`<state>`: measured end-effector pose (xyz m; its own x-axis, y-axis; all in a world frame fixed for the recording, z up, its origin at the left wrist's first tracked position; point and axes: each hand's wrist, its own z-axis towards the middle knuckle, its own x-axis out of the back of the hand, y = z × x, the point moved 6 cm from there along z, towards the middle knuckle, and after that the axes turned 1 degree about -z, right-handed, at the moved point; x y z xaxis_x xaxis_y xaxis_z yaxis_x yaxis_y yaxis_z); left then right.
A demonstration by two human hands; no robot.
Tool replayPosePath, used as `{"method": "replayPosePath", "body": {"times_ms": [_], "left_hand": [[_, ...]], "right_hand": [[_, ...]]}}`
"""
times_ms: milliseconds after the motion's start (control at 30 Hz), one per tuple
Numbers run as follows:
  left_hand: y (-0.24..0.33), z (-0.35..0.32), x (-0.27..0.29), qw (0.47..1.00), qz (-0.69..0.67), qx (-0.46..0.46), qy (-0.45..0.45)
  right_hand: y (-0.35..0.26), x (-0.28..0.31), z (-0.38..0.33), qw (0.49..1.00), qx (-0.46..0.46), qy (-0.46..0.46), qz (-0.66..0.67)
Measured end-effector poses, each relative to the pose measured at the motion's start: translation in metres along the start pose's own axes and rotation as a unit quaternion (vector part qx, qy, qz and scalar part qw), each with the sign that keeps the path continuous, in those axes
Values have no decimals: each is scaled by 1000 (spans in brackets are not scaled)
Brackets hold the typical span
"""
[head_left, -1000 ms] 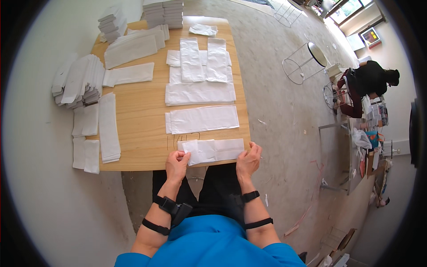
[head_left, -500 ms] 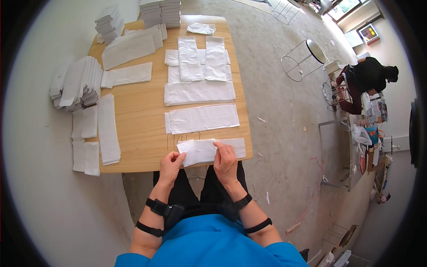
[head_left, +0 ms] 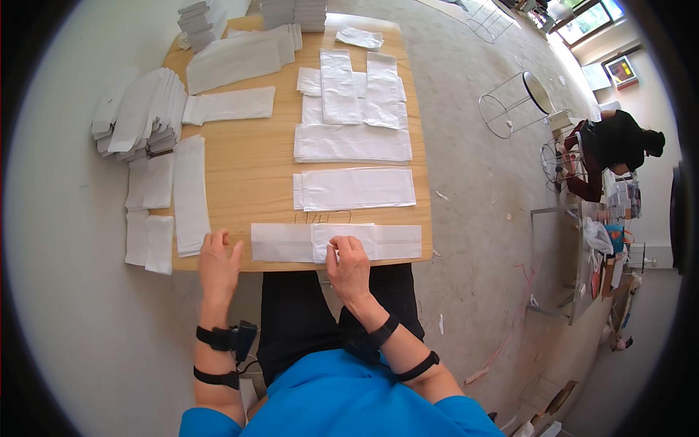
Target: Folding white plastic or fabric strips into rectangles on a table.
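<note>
A long, flat white paper-like strip (head_left: pixel 280 242) lies along the table's near edge. Across its middle is a shorter white folded sheet (head_left: pixel 357 231). My right hand (head_left: pixel 351 273) rests at this sheet's near edge, its fingers curled closed; whether anything is pinched under the fingertips is hidden. To the left, my left hand (head_left: pixel 220 266) hovers at the table edge with thumb and fingers apart, holding nothing. It is near the lower end of a lengthwise stack of long white strips (head_left: pixel 191 197). Beyond the near strip lies another layered white stack (head_left: pixel 358 189).
More white stacks (head_left: pixel 353 143) overlap on the wooden table (head_left: pixel 244 160). Tall piles of folded white pieces (head_left: pixel 142 116) stand along the left wall. A round stool (head_left: pixel 537 92) is on the floor to the right, where another person (head_left: pixel 619 142) sits by a cluttered table (head_left: pixel 582 291).
My left hand has let go of the white sheet and moved left. The long strip now reaches further left, with the shorter sheet across its middle. The view has shifted slightly.
</note>
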<state>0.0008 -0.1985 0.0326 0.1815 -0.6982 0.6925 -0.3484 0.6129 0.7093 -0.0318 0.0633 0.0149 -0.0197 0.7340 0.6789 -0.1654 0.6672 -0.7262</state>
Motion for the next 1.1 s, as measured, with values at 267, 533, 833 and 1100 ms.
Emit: {"method": "replayPosePath", "body": {"times_ms": [267, 533, 833, 1100], "left_hand": [[48, -32, -74, 986, -138, -87, -44], [29, -30, -92, 978, -188, -57, -71], [26, -28, -92, 977, -193, -28, -86], [88, -44, -83, 965, -99, -241, -32]], "right_hand": [[-19, -28, 2, 986, 12, -47, -159], [-11, -32, -2, 979, -1, -37, -203], [9, 11, 6, 998, -48, 22, -43], [91, 101, 13, 968, -187, -1, 167]]}}
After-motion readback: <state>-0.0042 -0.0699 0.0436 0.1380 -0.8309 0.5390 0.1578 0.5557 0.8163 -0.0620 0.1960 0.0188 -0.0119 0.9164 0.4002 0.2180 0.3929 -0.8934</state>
